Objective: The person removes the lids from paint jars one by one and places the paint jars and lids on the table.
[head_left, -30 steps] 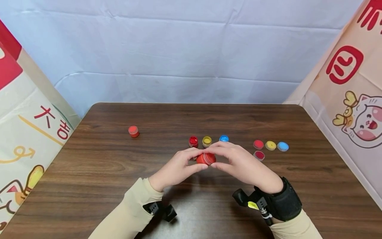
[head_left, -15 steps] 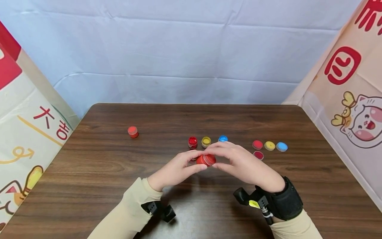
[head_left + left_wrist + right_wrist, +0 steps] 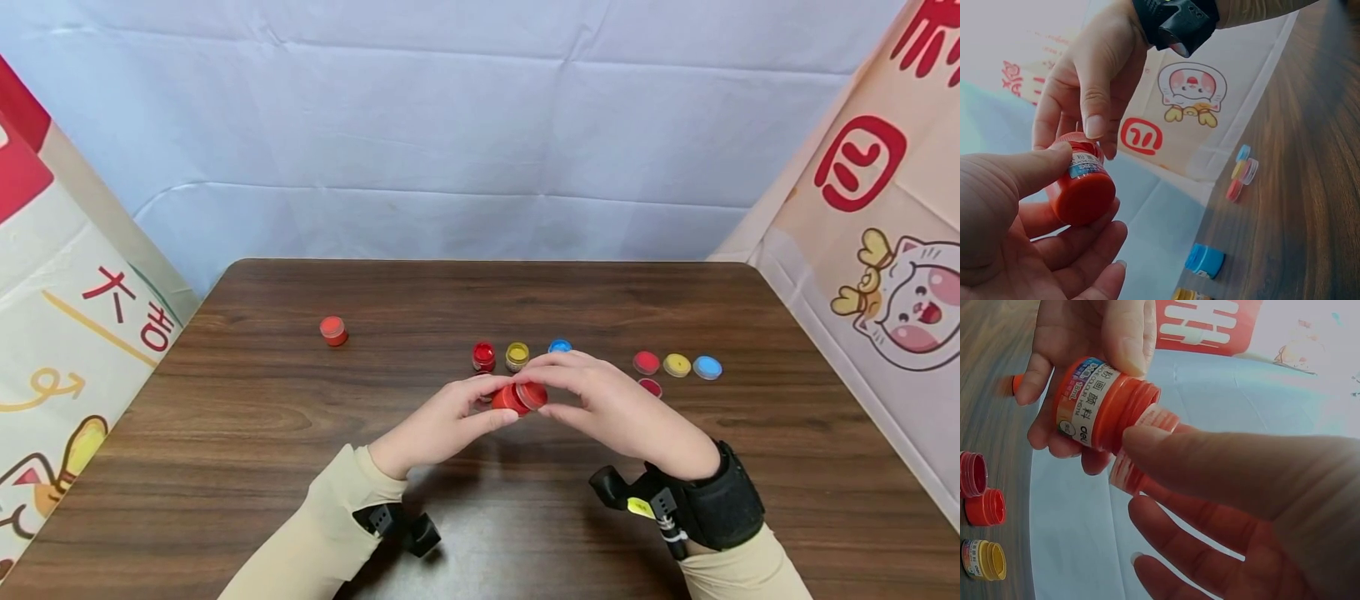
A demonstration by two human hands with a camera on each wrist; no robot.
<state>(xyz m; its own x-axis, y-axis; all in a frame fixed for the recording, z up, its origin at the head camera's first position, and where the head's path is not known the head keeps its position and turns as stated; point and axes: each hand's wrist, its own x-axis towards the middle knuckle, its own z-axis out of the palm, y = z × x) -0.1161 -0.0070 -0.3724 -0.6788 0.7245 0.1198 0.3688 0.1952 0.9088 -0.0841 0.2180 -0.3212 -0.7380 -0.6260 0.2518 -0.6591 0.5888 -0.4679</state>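
Between the two hands, above the table's middle, is a small orange-red paint jar (image 3: 1094, 403) with a printed label. My left hand (image 3: 442, 421) grips its body between thumb and fingers, with the jar lying tilted. A clear-rimmed red lid (image 3: 533, 395) is pinched by my right hand (image 3: 611, 408). In the right wrist view the jar's threaded neck (image 3: 1141, 400) shows, and the lid sits off it at an angle, close to the mouth. Whether their edges still touch, I cannot tell. The left wrist view shows the jar's base (image 3: 1085, 197) towards the camera.
Beyond the hands stand uncapped red (image 3: 483, 357), yellow (image 3: 517, 357) and blue (image 3: 559, 347) jars; a darker red jar (image 3: 972, 475) is partly hidden. Red (image 3: 646, 362), yellow (image 3: 677, 365), blue (image 3: 707, 367) and dark red lids (image 3: 650, 387) lie right. A capped orange-red jar (image 3: 333, 331) stands left.
The lid has come away from the jar's mouth, shifting slightly right and tilting with my right hand. My left hand keeps the jar in nearly the same place.
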